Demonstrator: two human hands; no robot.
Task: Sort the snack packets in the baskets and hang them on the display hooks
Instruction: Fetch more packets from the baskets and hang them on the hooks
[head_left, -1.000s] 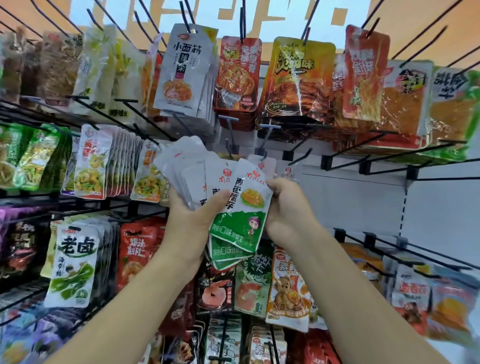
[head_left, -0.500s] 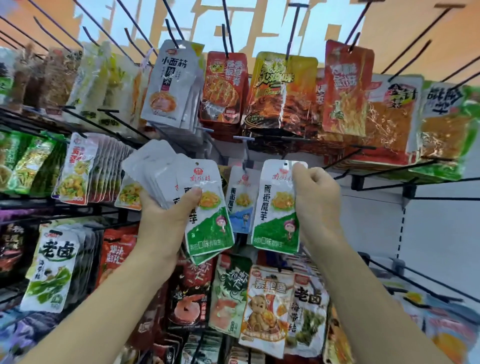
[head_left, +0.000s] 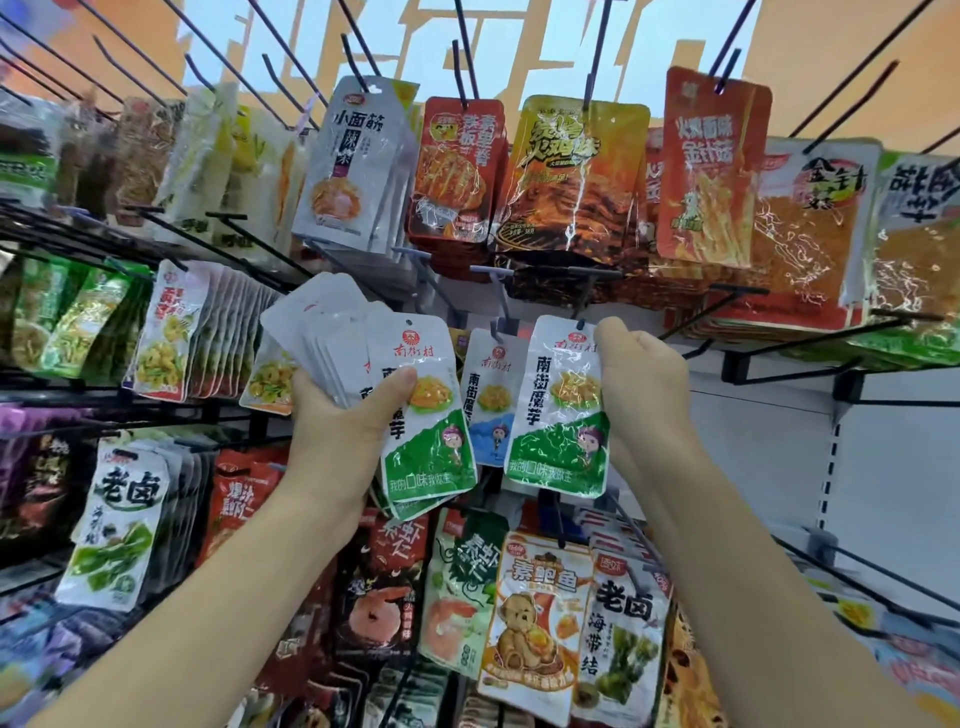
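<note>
Since half a second ago the right hand (head_left: 641, 387) has carried its single white-and-green glossy plastic snack packet (head_left: 558, 410) slightly up and rightward, so the punched hole at the packet's top now sits at the tip of a thin black wire display hook (head_left: 581, 299) just above the middle of the frame. That hand pinches the packet's upper right edge, fingers curled closed. The left hand (head_left: 345, 421), centre-left, clamps a fanned stack of matching white-and-green packets (head_left: 415, 405) under its thumb. A white-and-blue packet (head_left: 491, 395) hangs between them.

Whether the hook has entered the hole is unclear. Misaligned, the packet could slip off and drop; the loosely fanned stack may also spill if the thumb relaxes.
</note>
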